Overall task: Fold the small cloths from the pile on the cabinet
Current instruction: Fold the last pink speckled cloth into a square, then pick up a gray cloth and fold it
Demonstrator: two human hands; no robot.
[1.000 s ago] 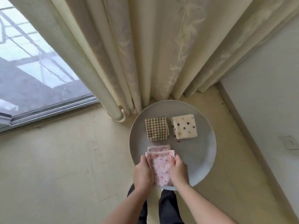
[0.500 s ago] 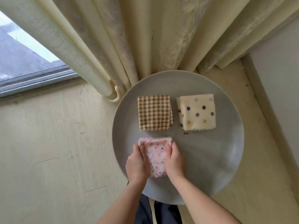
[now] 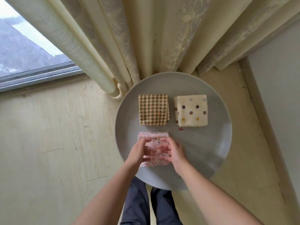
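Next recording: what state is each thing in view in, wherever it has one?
pink floral cloth: folded, on the round grey top, between both hands.
left hand: on the cloth's left edge; grip blurred.
right hand: on its right edge; grip blurred.
checked cloth: folded square, lying flat, untouched.
dotted cloth: folded square, lying flat, untouched.
round grey top: bearing all three cloths.
curtain: gathered, hanging behind the top.

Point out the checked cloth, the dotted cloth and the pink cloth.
checked cloth [image 3: 153, 109], head view, top face centre.
dotted cloth [image 3: 192, 111], head view, top face centre.
pink cloth [image 3: 153, 135], head view, folded far edge.
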